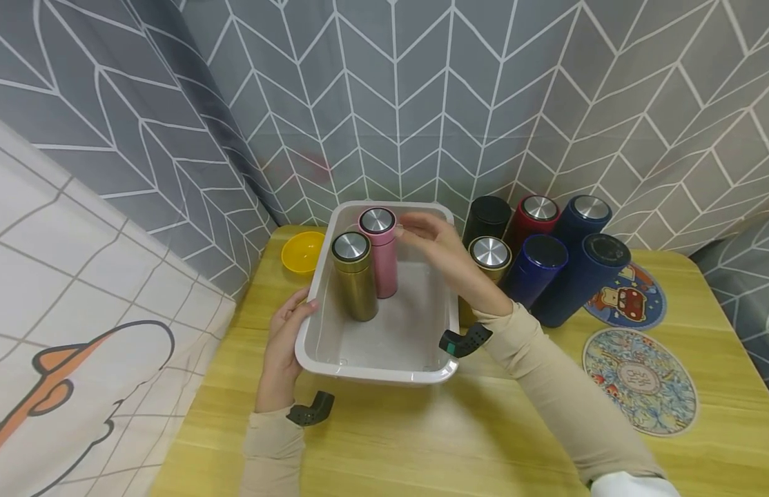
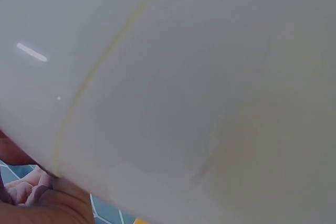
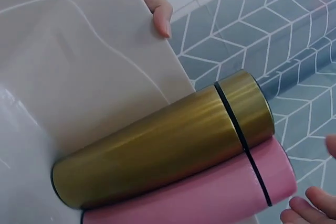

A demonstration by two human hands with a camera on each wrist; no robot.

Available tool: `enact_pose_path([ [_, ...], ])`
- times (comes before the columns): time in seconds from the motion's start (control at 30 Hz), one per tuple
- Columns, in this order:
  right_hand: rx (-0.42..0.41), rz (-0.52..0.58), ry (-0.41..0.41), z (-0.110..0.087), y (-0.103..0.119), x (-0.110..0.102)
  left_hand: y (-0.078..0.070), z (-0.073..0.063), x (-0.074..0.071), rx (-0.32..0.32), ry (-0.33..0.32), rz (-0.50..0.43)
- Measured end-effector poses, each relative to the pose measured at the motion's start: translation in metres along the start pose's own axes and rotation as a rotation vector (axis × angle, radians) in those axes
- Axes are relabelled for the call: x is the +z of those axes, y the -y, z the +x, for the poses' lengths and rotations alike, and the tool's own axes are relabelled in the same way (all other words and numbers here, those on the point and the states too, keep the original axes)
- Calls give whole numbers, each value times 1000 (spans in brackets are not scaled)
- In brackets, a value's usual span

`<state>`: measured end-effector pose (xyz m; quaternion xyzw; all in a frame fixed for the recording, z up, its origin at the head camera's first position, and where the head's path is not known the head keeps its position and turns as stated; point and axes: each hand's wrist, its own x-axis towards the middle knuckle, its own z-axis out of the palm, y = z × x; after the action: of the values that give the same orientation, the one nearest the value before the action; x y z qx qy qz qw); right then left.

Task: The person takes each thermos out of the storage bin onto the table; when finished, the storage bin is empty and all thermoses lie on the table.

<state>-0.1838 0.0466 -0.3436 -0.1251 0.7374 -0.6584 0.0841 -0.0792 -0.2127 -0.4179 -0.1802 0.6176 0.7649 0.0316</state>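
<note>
A white plastic tub holds two upright vacuum flasks at its left side. One is a gold flask, the other a pink flask just behind it; both have silver-topped lids. My left hand grips the tub's left rim, thumb over the edge. Over the tub, my right hand hovers with its fingertips at the pink flask's lid. The right wrist view shows these fingers loosely spread beside that lid, holding nothing. Only the tub's smooth wall and part of the left hand fill the left wrist view.
Right of the tub stand several more flasks, among them a black flask, a red flask and a purple-blue flask. Two round patterned mats lie on the wooden table. A yellow bowl sits at the tub's left.
</note>
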Motion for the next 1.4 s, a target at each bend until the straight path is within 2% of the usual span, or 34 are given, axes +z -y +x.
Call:
enact_pose_path([
  [0.13, 14, 30, 34, 6, -3, 3, -1, 0, 1, -5, -3, 6],
  [0.33, 9, -5, 11, 18, -6, 6, 0, 0, 1, 3, -5, -2],
  [0.53, 29, 22, 28, 29, -10, 10, 2, 0, 0, 43, -14, -54],
  [0.83, 2, 11, 119, 38, -20, 15, 3, 1, 0, 31, -1, -31],
  [1.03, 6, 38, 149, 44, -23, 18, 2, -1, -1, 26, 0, -37],
  [1.2, -1, 56, 152, 45, -23, 19, 1, -2, -1, 22, 3, -22],
  [1.4, 14, 67, 117, 44, -23, 17, 1, -1, 0, 16, 3, -11],
])
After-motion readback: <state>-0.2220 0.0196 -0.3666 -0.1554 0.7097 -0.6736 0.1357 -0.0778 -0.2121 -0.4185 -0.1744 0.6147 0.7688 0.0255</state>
